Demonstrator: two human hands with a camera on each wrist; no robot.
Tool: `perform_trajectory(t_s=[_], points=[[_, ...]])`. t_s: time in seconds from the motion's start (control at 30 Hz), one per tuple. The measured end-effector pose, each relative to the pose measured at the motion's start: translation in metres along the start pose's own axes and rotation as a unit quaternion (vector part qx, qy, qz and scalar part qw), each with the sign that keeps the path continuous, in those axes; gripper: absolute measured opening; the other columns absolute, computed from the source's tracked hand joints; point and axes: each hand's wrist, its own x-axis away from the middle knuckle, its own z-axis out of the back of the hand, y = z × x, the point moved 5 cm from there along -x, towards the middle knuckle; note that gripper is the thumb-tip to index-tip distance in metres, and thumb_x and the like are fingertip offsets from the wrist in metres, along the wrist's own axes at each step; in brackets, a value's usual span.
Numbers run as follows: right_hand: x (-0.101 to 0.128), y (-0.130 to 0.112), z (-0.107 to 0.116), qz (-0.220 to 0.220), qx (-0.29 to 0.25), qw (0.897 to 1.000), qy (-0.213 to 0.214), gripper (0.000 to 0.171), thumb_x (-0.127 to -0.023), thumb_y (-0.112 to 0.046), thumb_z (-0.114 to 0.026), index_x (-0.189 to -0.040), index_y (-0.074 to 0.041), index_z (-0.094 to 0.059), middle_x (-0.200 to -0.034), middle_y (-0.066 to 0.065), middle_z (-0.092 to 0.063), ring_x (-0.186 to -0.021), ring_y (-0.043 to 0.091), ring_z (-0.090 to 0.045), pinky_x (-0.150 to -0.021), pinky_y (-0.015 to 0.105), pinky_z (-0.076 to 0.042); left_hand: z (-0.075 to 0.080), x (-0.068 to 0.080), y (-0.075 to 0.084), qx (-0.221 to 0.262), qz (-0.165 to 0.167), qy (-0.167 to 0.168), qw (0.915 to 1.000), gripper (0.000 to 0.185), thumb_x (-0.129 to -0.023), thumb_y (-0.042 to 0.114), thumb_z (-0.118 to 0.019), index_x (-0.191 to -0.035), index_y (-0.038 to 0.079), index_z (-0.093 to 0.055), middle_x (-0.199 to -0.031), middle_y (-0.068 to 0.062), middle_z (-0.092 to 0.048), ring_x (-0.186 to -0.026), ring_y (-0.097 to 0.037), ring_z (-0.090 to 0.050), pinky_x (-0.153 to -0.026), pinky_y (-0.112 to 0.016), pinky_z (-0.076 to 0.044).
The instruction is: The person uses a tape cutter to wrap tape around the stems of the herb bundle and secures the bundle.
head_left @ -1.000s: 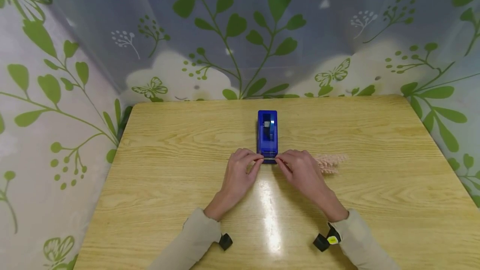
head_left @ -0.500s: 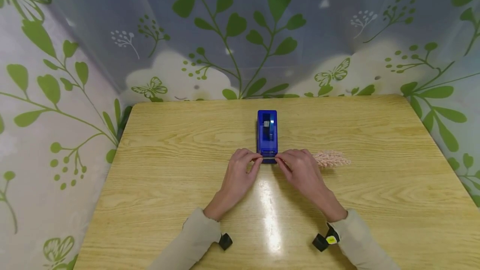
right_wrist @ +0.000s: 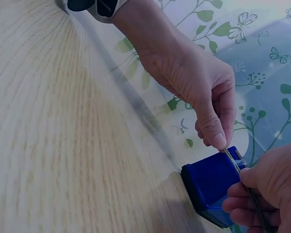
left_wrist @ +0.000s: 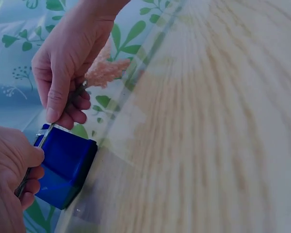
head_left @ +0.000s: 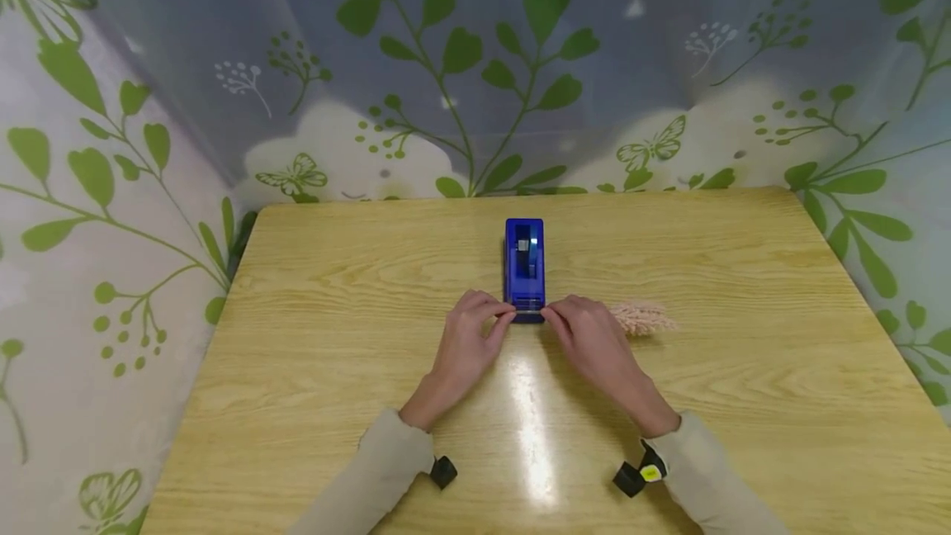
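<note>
A blue tape dispenser (head_left: 524, 271) stands on the table with its cutter end toward the person. Across that end runs a thin dark stem (right_wrist: 233, 161), spanned between both hands. My left hand (head_left: 471, 333) pinches the stem between thumb and forefinger at the dispenser's left corner. At the right corner, my right hand (head_left: 594, 337) pinches it the same way, its other fingers curled beneath. From behind the right hand sticks out the stem's fluffy pink flower head (head_left: 645, 319). A clear shiny strip, like tape, (right_wrist: 241, 163) shows by the stem at the toothed edge.
The wood-grain table (head_left: 357, 271) extends on all sides of the dispenser. A leaf-patterned curtain (head_left: 416, 147) hangs along its back edge and both sides. Black wrist devices (head_left: 630, 479) sit at the sleeve cuffs.
Both hands keep their pinch on the stem at the dispenser. The pink flower head has swung slightly and changed outline. The whole head view has shifted a little.
</note>
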Motion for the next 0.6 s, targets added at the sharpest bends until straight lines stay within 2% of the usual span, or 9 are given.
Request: perform_trajectory(t_s=[0.13, 0.3, 0.43, 0.6], points=[[-0.001, 0.001, 0.002, 0.003, -0.018, 1.000, 0.021, 0.015, -0.099, -0.010, -0.072, -0.090, -0.001, -0.079, -0.076, 0.006, -0.070, -0.065, 0.017, -0.059, -0.065, 0.037, -0.051, 0.000, 0.001, 0.001, -0.008, -0.001, 0.001, 1.0000, 0.007, -0.093, 0.007, -0.079, -0.099, 0.003, -0.080, -0.092, -0.006, -0.076, -0.089, -0.019, -0.069, -0.081, -0.031, -0.059], [-0.002, 0.001, 0.001, 0.012, -0.033, 0.999, 0.026, 0.013, -0.096, -0.007, -0.075, -0.087, 0.001, -0.079, -0.072, 0.005, -0.068, -0.062, 0.015, -0.055, -0.068, 0.040, -0.052, -0.004, 0.001, 0.003, -0.034, 0.000, -0.013, 0.9993, 0.015, -0.096, 0.009, -0.076, -0.108, 0.002, -0.069, -0.096, -0.007, -0.075, -0.087, -0.019, -0.070, -0.086, -0.036, -0.057], [-0.002, 0.002, 0.000, 0.019, -0.039, 0.999, 0.026, 0.011, -0.095, -0.005, -0.076, -0.086, 0.001, -0.079, -0.071, 0.004, -0.067, -0.061, 0.013, -0.052, -0.064, 0.036, -0.049, -0.008, -0.003, 0.008, -0.052, -0.040, -0.037, 0.9972, 0.022, -0.102, 0.010, -0.068, -0.123, 0.004, -0.065, -0.105, -0.008, -0.075, -0.091, -0.019, -0.072, -0.087, -0.039, -0.056], [-0.002, 0.004, 0.001, 0.020, -0.043, 0.999, 0.024, 0.011, -0.095, -0.004, -0.076, -0.086, 0.002, -0.079, -0.072, 0.005, -0.067, -0.062, 0.012, -0.052, -0.060, 0.030, -0.046, -0.011, -0.005, 0.010, -0.073, -0.081, -0.061, 0.9922, 0.027, -0.103, 0.005, -0.064, -0.129, 0.012, -0.068, -0.100, -0.004, -0.071, -0.080, -0.016, -0.063, -0.074, -0.033, -0.052]])
